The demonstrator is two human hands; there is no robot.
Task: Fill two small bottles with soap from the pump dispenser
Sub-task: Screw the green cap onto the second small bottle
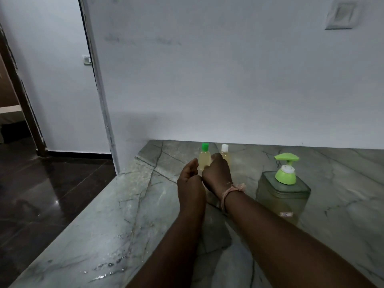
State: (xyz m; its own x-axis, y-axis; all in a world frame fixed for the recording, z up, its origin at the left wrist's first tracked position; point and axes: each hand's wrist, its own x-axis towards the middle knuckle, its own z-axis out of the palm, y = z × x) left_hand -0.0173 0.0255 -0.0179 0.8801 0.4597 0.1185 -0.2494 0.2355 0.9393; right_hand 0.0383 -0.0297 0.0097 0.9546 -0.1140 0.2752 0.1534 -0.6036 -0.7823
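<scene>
Two small clear bottles of yellowish liquid stand upright near the wall: one with a green cap [204, 156], one with a white cap [225, 151]. My left hand [190, 175] hovers just left of the green-capped bottle, palm turned right, fingers loosely apart and holding nothing. My right hand [216, 172] is curled with its back to the camera, in front of both bottles and covering the lower part of the white-capped one. Its fingers are hidden, so any grip is unclear. The square pump dispenser [283, 192] with a green pump head stands to the right, untouched.
The grey marble counter [116, 215] ends at a white wall behind the bottles and at an edge on the left, with dark floor below. Water droplets [110, 267] lie near the front left. A doorway opens at far left.
</scene>
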